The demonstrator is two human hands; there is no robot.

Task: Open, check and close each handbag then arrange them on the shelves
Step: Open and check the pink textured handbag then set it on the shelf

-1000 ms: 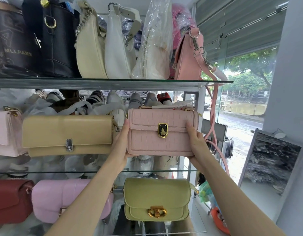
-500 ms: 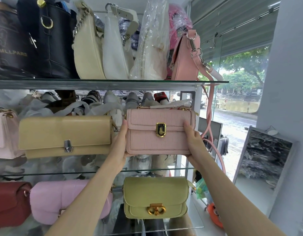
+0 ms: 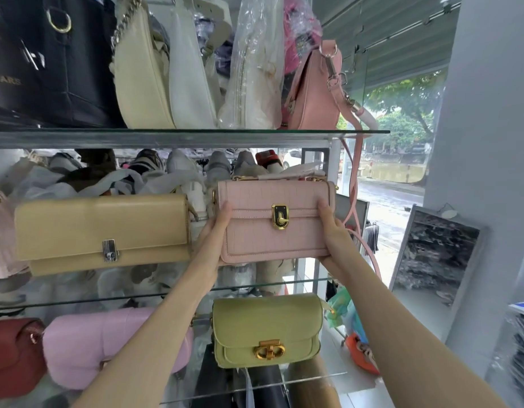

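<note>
Glass shelves (image 3: 196,136) fill a shop display beside a street-facing window. Both hands hold a pale pink handbag (image 3: 275,222) upright at the middle shelf level, its flap shut with a gold clasp (image 3: 280,216) at the front. At the pink handbag's left end, the left hand (image 3: 215,231) grips the side with its fingers wrapped behind; at its right end, the right hand (image 3: 333,234) grips likewise. Just left of the pink handbag stands a beige clutch (image 3: 101,231). Directly below the pink handbag, 1 shelf down, sits a yellow-green handbag (image 3: 266,328).
</note>
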